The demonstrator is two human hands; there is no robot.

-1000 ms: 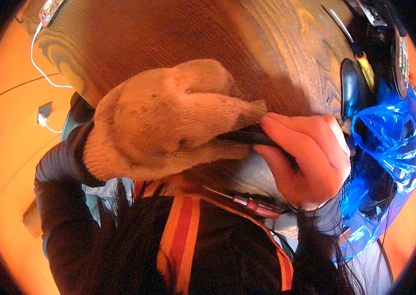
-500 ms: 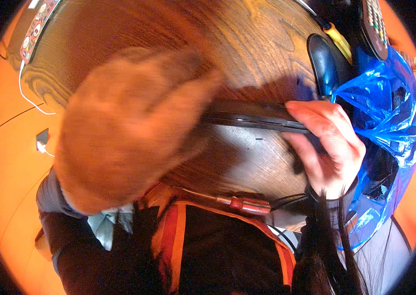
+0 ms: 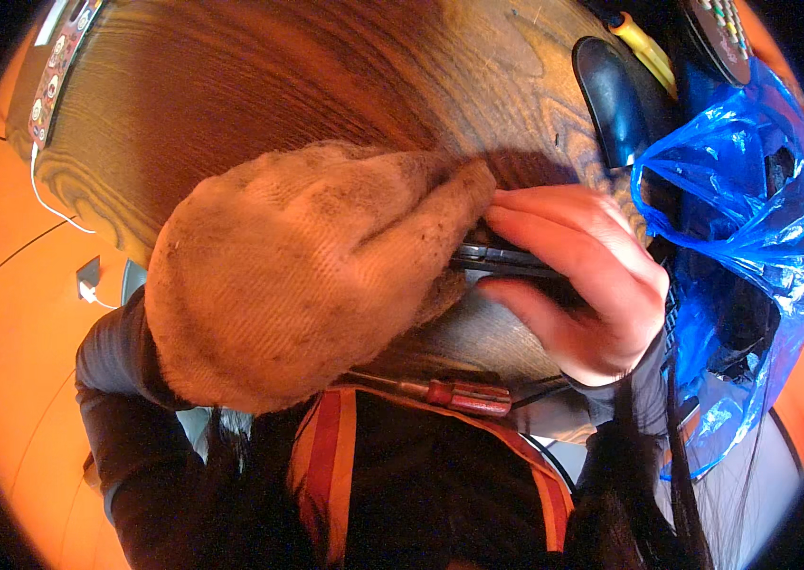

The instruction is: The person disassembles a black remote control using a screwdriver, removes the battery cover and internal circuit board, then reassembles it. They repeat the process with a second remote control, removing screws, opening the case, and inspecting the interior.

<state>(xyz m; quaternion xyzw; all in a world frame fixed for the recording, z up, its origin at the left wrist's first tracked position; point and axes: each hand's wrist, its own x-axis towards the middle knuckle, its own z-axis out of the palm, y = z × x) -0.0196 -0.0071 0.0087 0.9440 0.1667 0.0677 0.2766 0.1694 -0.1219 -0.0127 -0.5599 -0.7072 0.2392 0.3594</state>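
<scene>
My left hand (image 3: 297,266) wears a smudged knit work glove. It is closed over the left part of a thin black flat object (image 3: 506,260), whose kind I cannot make out. Bare, my right hand (image 3: 592,280) pinches the right end of that object, thumb below and fingers above. The fingertips of both hands come close together at its upper edge. Only a short dark stretch of its side shows between them. Below the hands, a screwdriver (image 3: 468,397) with a red handle lies by the near table edge.
The wooden table (image 3: 402,85) spreads beneath. To the right are a blue plastic bag (image 3: 706,218), a black rounded glossy object (image 3: 608,104), a yellow-handled tool (image 3: 647,55) and a dark object with coloured buttons (image 3: 717,43). A patterned case (image 3: 55,81) with a white cable sits far left.
My gloved left hand has moved right and slightly down, towards my right hand, covering more of the black object. My right hand has shifted a little left.
</scene>
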